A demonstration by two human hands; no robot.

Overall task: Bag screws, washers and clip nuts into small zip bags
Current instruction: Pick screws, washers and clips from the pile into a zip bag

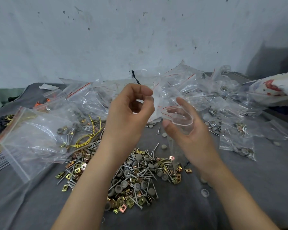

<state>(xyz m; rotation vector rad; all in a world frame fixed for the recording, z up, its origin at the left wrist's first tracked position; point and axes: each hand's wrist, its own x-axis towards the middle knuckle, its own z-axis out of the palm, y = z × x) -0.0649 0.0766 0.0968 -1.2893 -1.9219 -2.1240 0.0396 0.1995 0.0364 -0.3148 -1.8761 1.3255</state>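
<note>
Now the right hand is cupping a small zip bag above the pile of screws, washers and clip nuts, flimsy, slippery film best held by its stiffer zip rim, while the left hand is hovering alongside, fingertips nearly pinched, on what I cannot tell.

Pile of screws, washers and clip nuts front-centre on the surface, large zip bag left of it, wire coil between them, heap of zip bags behind, filled bags right, small zip bag in right hand above the pile.
</note>
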